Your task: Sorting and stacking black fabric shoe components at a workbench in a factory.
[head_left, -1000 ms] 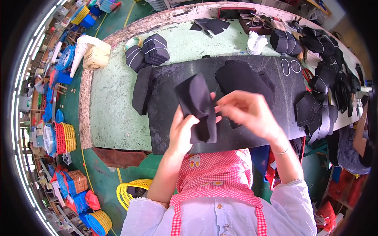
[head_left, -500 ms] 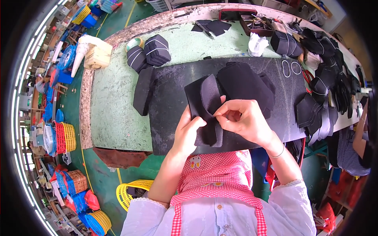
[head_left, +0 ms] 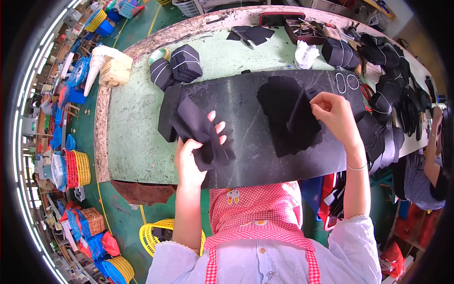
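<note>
Clearly, in the head view, the left hand (head_left: pixel 189 161) has its grip closed around folded black sheets (head_left: pixel 198 132) left of centre, which hide parts of its fingers; their layers blur together. Right of centre, the right hand (head_left: pixel 336 116) pinches a black piece (head_left: pixel 299 113) tilted up from the dark stack (head_left: pixel 279 106), whereas earlier both hands met mid-frame.

A pale, lace-cuffed shirt (head_left: pixel 236 265) shows beneath a red checked apron (head_left: pixel 255 233) (plus one thin bracelet (head_left: pixel 356 169)).

By its near edge, my worktop (head_left: pixel 137 146) carries a mat (head_left: pixel 241 137) with black pieces (head_left: pixel 281 113); by the far edge, a tool tray (head_left: pixel 305 40).
</note>
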